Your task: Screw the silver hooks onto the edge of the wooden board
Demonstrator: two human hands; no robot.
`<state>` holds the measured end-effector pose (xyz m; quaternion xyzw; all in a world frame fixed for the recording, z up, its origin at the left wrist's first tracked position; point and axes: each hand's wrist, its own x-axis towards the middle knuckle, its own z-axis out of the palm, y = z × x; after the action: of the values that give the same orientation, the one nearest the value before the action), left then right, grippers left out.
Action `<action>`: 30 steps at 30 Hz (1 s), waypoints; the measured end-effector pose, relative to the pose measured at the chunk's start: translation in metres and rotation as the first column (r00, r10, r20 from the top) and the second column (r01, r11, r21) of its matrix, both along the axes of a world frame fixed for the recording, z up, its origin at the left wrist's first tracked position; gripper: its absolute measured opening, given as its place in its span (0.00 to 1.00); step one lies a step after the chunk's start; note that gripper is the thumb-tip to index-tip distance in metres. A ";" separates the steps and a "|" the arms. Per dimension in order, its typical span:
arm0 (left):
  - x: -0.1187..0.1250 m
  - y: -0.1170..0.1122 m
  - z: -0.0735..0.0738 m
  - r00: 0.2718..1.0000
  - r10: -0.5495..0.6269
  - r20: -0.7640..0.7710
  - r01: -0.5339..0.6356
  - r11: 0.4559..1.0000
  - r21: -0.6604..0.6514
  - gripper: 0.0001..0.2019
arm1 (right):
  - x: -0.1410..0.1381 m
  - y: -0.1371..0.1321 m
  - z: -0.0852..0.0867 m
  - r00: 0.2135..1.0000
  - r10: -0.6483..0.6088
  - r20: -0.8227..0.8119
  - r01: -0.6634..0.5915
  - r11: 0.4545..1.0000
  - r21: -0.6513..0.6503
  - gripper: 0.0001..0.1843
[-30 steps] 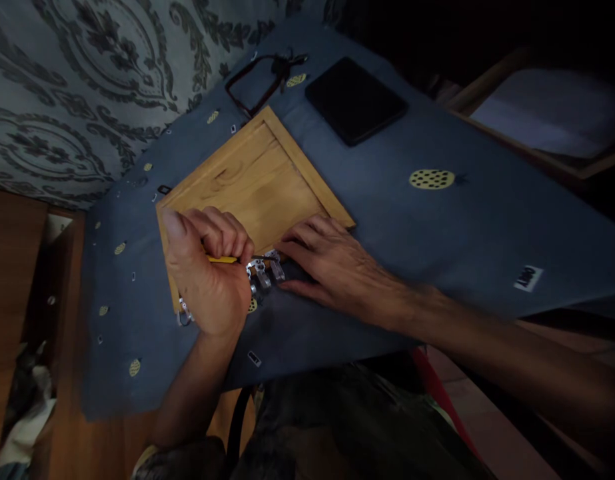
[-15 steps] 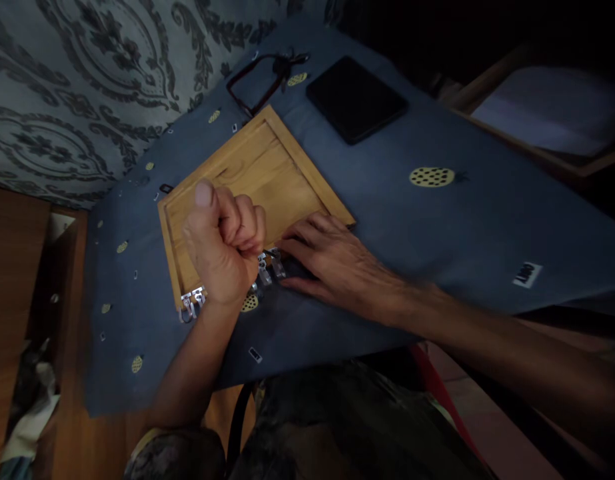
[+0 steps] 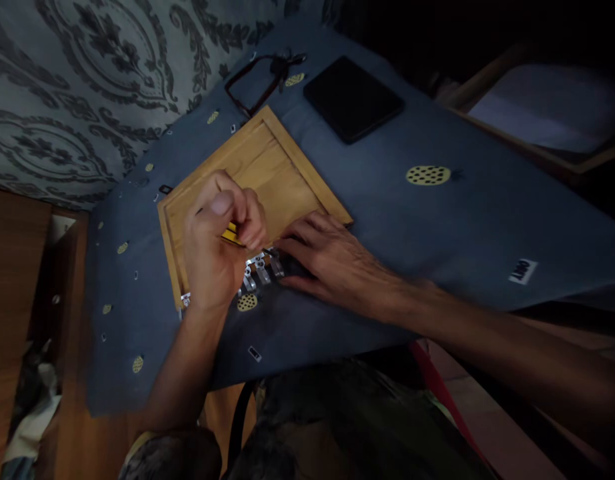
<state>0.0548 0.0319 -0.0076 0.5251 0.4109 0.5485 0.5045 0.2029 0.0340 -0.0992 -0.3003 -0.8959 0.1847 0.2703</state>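
Note:
A shallow wooden tray point(image 3: 267, 167) lies on a blue cloth point(image 3: 437, 227) that covers the table. My left hand point(image 3: 220, 247) is curled in a fist over the tray's near edge, gripping a yellow-handled tool point(image 3: 230, 235) that looks like a screwdriver. Small metal hooks point(image 3: 260, 268) are lined up along that edge, under the tool's tip. My right hand point(image 3: 337, 263) lies flat beside the hooks with its fingers stretched out, pressing on the tray's edge and the cloth.
A black flat case point(image 3: 353, 99) and dark-framed glasses point(image 3: 257, 77) lie on the cloth beyond the tray. A patterned wall stands at the left. A wooden shelf point(image 3: 547, 120) is at the right. Small bits are scattered on the cloth.
My left hand has turned its grip on the yellow tool, swinging from flat to upright and then back down over the hooks. My right hand has stayed in place.

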 end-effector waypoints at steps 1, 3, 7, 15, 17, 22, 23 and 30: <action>0.000 -0.002 0.004 1.000 0.018 -0.013 -0.018 1.000 -0.021 0.18 | 0.000 0.000 0.000 1.000 0.002 -0.003 -0.002 1.000 -0.001 0.20; 0.001 -0.007 0.010 0.996 0.085 -0.016 -0.086 0.995 -0.059 0.12 | 0.000 0.000 0.000 1.000 0.011 -0.010 -0.011 1.000 -0.011 0.19; 0.004 -0.012 0.014 0.978 0.207 0.020 -0.206 0.978 -0.041 0.06 | 0.001 0.000 0.000 1.000 0.012 -0.023 -0.013 1.000 -0.011 0.17; 0.011 -0.005 0.002 0.973 0.220 0.064 -0.223 0.973 0.059 0.20 | 0.001 0.001 -0.002 1.000 0.015 -0.020 -0.016 1.000 -0.010 0.19; 0.014 -0.005 0.002 0.973 0.228 0.044 -0.231 0.970 0.075 0.22 | 0.001 0.001 -0.001 1.000 0.017 -0.020 -0.017 1.000 -0.019 0.18; 0.013 -0.003 0.000 0.980 0.177 0.093 -0.186 0.978 0.095 0.17 | 0.001 0.000 0.000 1.000 0.014 -0.020 -0.015 1.000 -0.012 0.18; 0.012 -0.003 -0.001 0.981 0.167 0.101 -0.177 0.979 0.099 0.17 | 0.000 0.000 0.000 1.000 0.013 -0.025 -0.013 1.000 -0.009 0.18; 0.009 0.000 0.002 0.992 0.102 0.069 -0.107 0.992 0.073 0.16 | 0.001 0.000 0.000 1.000 0.012 -0.029 -0.013 0.999 -0.039 0.17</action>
<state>0.0640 0.0321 -0.0060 0.5039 0.3999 0.6062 0.4676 0.2034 0.0341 -0.0987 -0.2971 -0.8901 0.2081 0.2758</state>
